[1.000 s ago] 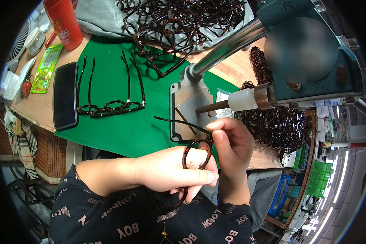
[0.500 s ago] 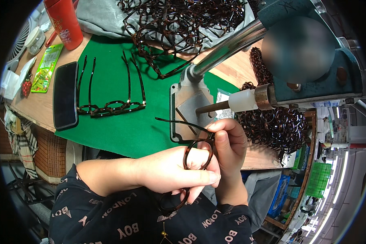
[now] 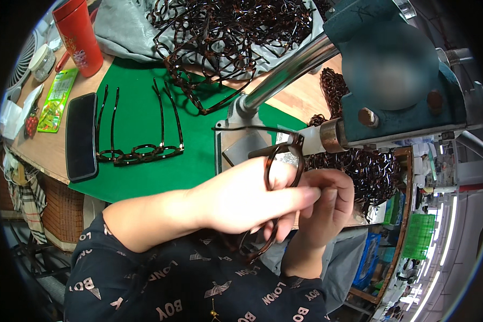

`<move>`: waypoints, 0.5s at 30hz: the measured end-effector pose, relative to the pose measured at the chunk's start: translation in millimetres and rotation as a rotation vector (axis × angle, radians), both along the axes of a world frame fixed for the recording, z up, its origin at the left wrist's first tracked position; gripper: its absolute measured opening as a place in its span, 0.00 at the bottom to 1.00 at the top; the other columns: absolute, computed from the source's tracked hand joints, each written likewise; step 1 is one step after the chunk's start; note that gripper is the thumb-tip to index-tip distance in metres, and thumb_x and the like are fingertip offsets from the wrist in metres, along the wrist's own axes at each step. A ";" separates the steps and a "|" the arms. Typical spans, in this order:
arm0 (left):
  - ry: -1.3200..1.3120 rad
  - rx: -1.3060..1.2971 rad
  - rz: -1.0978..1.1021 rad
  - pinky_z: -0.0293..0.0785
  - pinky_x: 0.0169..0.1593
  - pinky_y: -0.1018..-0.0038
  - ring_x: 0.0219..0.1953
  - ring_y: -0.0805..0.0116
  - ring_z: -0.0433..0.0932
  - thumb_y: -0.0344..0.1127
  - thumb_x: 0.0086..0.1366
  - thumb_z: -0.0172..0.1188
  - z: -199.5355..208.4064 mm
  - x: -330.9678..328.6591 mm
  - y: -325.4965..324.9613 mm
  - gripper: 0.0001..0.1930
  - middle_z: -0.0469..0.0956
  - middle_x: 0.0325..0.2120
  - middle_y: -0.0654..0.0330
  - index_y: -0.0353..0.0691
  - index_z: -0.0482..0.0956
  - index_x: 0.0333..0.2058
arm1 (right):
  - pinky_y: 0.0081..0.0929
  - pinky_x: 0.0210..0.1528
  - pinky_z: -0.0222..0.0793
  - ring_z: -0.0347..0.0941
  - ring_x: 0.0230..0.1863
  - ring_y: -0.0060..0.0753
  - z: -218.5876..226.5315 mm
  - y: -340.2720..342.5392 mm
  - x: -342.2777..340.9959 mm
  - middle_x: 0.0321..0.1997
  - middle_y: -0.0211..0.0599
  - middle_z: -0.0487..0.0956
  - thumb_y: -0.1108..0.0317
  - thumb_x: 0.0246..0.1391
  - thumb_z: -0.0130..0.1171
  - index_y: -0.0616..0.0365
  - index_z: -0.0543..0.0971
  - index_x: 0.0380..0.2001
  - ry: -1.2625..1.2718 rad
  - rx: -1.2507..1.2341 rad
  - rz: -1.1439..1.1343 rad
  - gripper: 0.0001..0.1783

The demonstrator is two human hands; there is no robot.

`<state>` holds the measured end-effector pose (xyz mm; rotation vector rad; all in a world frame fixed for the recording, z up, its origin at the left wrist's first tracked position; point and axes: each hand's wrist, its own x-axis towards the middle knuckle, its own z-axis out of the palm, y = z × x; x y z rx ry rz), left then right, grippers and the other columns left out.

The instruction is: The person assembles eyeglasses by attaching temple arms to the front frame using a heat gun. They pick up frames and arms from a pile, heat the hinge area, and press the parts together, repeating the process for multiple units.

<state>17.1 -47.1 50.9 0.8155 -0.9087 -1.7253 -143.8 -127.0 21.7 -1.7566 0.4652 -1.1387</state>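
Observation:
My left hand is closed round a dark tortoiseshell eyeglass frame, gripping it near the bridge. One rim stands above the fingers, with a temple stretching left from its top corner over the machine's metal base. The other rim hangs below the hand, in front of my shirt. My right hand is curled, its thumb and forefinger pinched together beside the left fingertips. Whatever it may hold is too small or hidden to make out. Above and right of both hands is a bench press with a teal head and steel column.
On the green mat lie more tortoiseshell frames, temples pointing away, beside a black phone. A tangled heap of frames fills a grey cloth behind. A red tumbler stands far left; another pile lies right.
The left hand has moved right and lifted the upper rim and temple higher. My right hand has left the hinge corner and dropped to beside the left fingertips. The view has shifted slightly.

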 end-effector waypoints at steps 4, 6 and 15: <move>0.000 -0.003 0.027 0.63 0.18 0.85 0.12 0.81 0.68 0.43 0.67 0.46 3.0 -2.6 -17.3 0.17 0.75 0.14 0.62 0.36 0.74 0.26 | 0.17 0.31 0.63 0.65 0.26 0.19 -4.7 -7.6 -18.6 0.31 0.38 0.74 0.64 0.60 0.47 0.65 0.69 0.40 -0.125 0.136 -0.021 0.13; 0.029 -0.014 0.034 0.63 0.17 0.85 0.13 0.81 0.69 0.43 0.67 0.46 2.2 -5.0 -21.0 0.18 0.75 0.14 0.62 0.36 0.75 0.25 | 0.18 0.32 0.64 0.66 0.27 0.20 -2.1 -10.1 -23.8 0.31 0.38 0.74 0.64 0.60 0.47 0.65 0.69 0.40 -0.133 0.126 -0.014 0.13; 0.076 0.011 0.023 0.63 0.17 0.85 0.17 0.77 0.75 0.45 0.67 0.47 -1.9 -14.1 -33.4 0.20 0.75 0.16 0.62 0.35 0.75 0.25 | 0.22 0.30 0.60 0.63 0.29 0.28 52.2 -36.4 -28.5 0.28 0.37 0.69 0.66 0.62 0.41 0.62 0.70 0.45 -0.133 -0.256 0.110 0.14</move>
